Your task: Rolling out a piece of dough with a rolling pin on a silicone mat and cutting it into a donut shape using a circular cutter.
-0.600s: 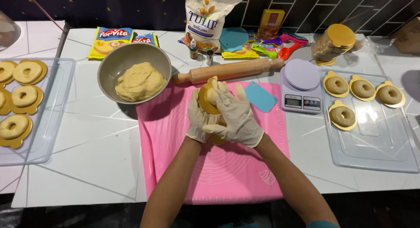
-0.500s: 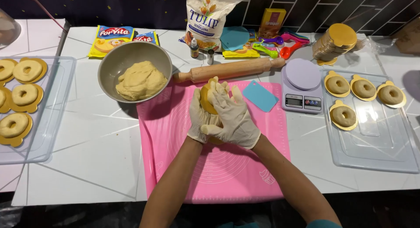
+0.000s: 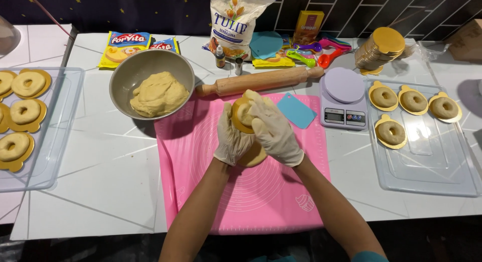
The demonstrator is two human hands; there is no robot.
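Both my hands wear pale gloves and meet above the pink silicone mat (image 3: 251, 196). My left hand (image 3: 232, 139) holds a round gold card (image 3: 240, 122) tilted up, with a ring of pale dough (image 3: 245, 111) on it. My right hand (image 3: 273, 130) presses on the dough ring from the right, fingers curled over it. A second gold card (image 3: 253, 156) shows beneath the hands, on the mat or just above it. A grey bowl (image 3: 123, 88) with a lump of dough (image 3: 158, 93) stands to the left of the mat.
A wooden rolling pin (image 3: 261, 80) lies behind the mat, a blue scraper (image 3: 297, 110) and a small lilac scale (image 3: 342, 98) to the right. Clear trays at the left (image 3: 55, 136) and right (image 3: 427, 156) hold dough rings on gold cards. Packets, a flour bag (image 3: 236, 21) and a stack of gold cards (image 3: 381, 48) line the back.
The hands have stayed in place; the right hand's fingers have shifted a little over the dough ring, and more of the ring's face shows.
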